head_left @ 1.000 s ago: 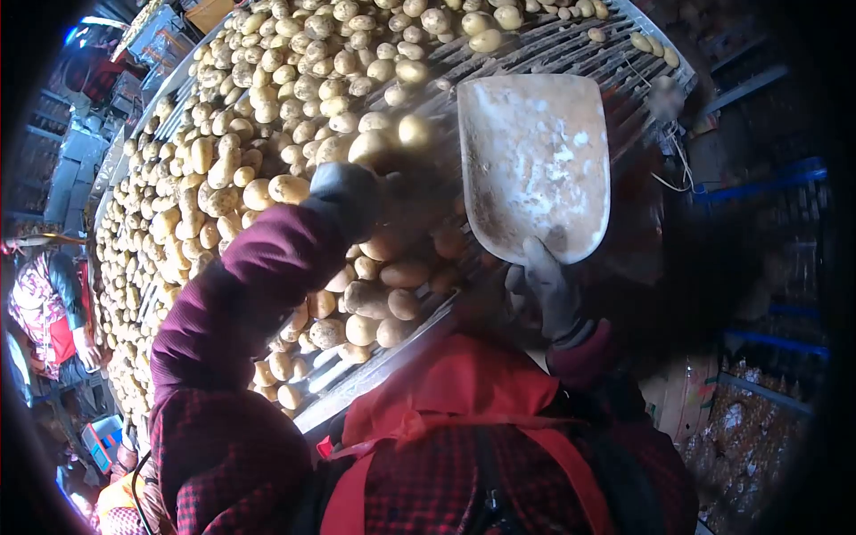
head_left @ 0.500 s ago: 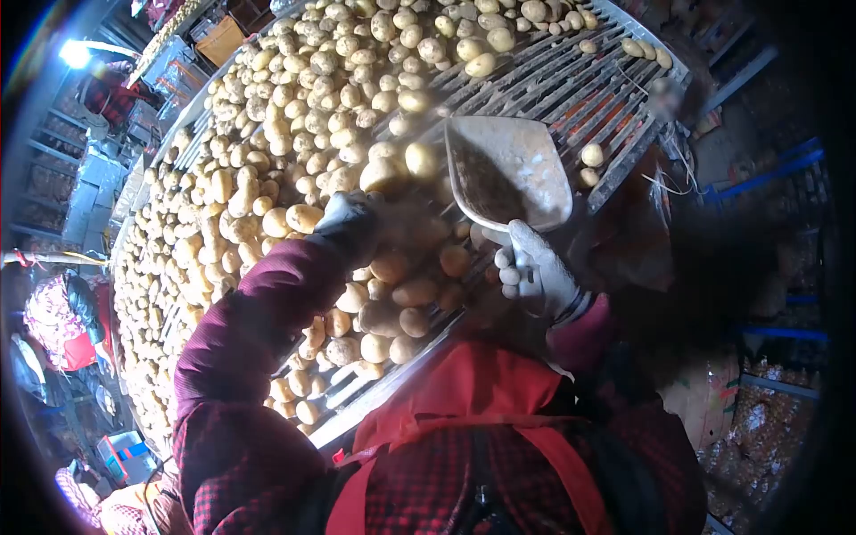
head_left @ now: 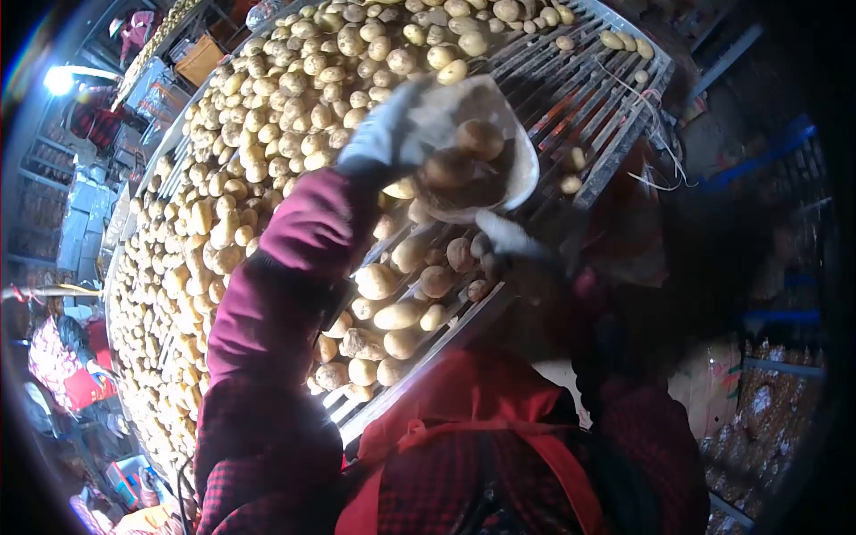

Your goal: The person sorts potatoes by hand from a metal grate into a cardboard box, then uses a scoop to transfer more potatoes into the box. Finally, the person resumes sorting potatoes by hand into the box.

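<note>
My right hand, in a pale work glove, grips the near end of a worn white scoop. Inside the scoop lie a couple of shaded potatoes. At the scoop's left side is my gloved left hand, smeared by motion; its fingers are too blurred to read. Loose potatoes lie on the slatted rack below the scoop, and a large heap of potatoes spreads to the left.
A few potatoes rest on the bars by the rack's right edge. Loose string hangs there. Other people work at the far left, one in a pink patterned sleeve. Filled crates or sacks stand lower right.
The scoop has moved left and up, and potatoes now lie in it where it held none. My left hand has gone from the heap up to the scoop's left side.
</note>
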{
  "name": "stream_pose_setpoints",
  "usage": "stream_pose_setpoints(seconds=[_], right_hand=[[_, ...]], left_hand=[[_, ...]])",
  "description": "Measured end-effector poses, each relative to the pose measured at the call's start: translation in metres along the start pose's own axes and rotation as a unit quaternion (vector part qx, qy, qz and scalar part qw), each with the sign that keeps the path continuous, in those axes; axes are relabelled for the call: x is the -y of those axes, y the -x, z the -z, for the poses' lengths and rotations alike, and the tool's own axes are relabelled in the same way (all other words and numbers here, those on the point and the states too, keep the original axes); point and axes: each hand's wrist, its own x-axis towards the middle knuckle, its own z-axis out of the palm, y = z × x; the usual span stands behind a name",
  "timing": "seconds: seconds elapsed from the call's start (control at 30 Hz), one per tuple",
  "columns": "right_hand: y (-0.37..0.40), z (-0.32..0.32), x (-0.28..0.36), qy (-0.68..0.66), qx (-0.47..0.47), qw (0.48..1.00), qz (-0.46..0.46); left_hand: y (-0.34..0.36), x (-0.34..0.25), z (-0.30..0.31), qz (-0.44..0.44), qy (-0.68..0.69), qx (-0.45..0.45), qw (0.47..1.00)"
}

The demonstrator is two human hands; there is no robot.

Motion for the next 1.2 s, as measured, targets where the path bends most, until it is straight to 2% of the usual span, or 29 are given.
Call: stream_pose_setpoints(seconds=[0.03,0.07,0.1,0.13,0.2,0.23,0.3,0.33,0.4,0.47,0.5,0.53,0.6,0.7,0.73,0.8,0.83,0.87,0.9,0.97,1.0,1.03,1.07,1.1,1.13,1.2], right_hand=[[-0.011,0.014,0.002,-0.017,0.031,0.999,-0.017],[-0.041,0.042,-0.016,-0.041,0.113,0.992,0.025],[-0.049,0.048,-0.022,-0.064,0.132,0.988,0.045],[-0.055,0.05,-0.025,-0.088,0.151,0.982,0.064],[-0.056,0.043,-0.033,-0.133,0.062,0.987,0.057],[-0.055,0.036,-0.029,-0.109,0.012,0.992,0.066],[-0.045,0.016,-0.016,-0.062,-0.088,0.99,0.086],[-0.041,0.013,-0.014,-0.047,-0.083,0.991,0.096],[-0.033,0.011,-0.011,-0.014,-0.073,0.991,0.115],[-0.033,0.02,-0.027,-0.001,-0.08,0.967,0.242],[-0.033,0.025,-0.034,0.003,-0.082,0.949,0.303],[-0.02,0.025,-0.026,0.102,-0.139,0.919,0.354],[0.011,0.017,-0.011,0.201,-0.268,0.886,0.32],[-0.009,0.033,-0.033,0.213,-0.334,0.78,0.485],[0.012,-0.005,-0.016,0.158,-0.328,0.786,0.5],[0.025,-0.021,-0.006,0.233,-0.267,0.775,0.522],[0.03,-0.042,0.002,0.182,-0.201,0.864,0.425],[0.032,-0.058,0.005,0.126,-0.132,0.931,0.317],[-0.006,-0.032,-0.033,0.428,-0.191,0.791,0.394],[-0.038,-0.026,-0.06,0.577,-0.168,0.692,0.399],[-0.042,-0.03,-0.065,0.458,-0.106,0.809,0.352],[-0.037,-0.049,-0.06,0.324,-0.043,0.899,0.291],[-0.032,-0.066,-0.056,0.179,0.019,0.96,0.216],[-0.026,-0.077,-0.053,0.027,0.077,0.988,0.132],[-0.023,-0.083,-0.052,0.055,0.076,0.983,0.157],[-0.017,-0.092,-0.047,0.11,0.071,0.969,0.207]], left_hand=[[-0.004,0.024,0.013,-0.024,-0.031,-0.006,0.999],[0.003,0.026,0.023,-0.047,-0.184,-0.047,0.981],[0.009,0.013,0.029,0.051,-0.278,0.019,0.959],[0.016,0.003,0.034,0.147,-0.366,0.085,0.915],[0.035,0.005,0.032,0.041,-0.384,0.204,0.9],[0.031,0.005,0.022,0.084,-0.425,0.243,0.868],[0.019,0.007,0.01,0.12,-0.415,0.272,0.86],[0.015,0.007,0.008,0.137,-0.411,0.287,0.855],[0.021,0.008,0.009,0.129,-0.384,0.231,0.885],[0.037,0.008,0.017,0.141,-0.333,0.148,0.92],[0.042,0.004,0.02,0.12,-0.403,0.11,0.901],[0.053,-0.014,0.026,0.164,-0.325,0.085,0.928],[0.082,-0.004,0.028,0.093,-0.332,0.01,0.938],[0.109,-0.018,0.027,0.042,-0.365,-0.03,0.93],[0.12,-0.005,0.029,0.02,-0.319,-0.07,0.945],[0.136,-0.027,0.027,-0.05,-0.267,-0.075,0.96],[0.15,-0.042,0.021,-0.036,-0.215,-0.12,0.969],[0.159,-0.049,0.014,-0.042,-0.177,-0.097,0.978],[0.168,-0.062,0.007,-0.067,-0.214,-0.09,0.97],[0.184,-0.075,-0.007,-0.1,-0.246,-0.083,0.96],[0.191,-0.073,-0.012,-0.108,-0.242,-0.082,0.961],[0.198,-0.072,-0.01,-0.073,-0.204,-0.081,0.973],[0.203,-0.064,-0.009,-0.053,-0.111,-0.088,0.988],[0.209,-0.064,-0.012,-0.029,-0.094,-0.114,0.989],[0.214,-0.064,-0.014,-0.008,-0.077,-0.137,0.988],[0.215,-0.058,-0.015,-0.033,-0.051,-0.177,0.982]])
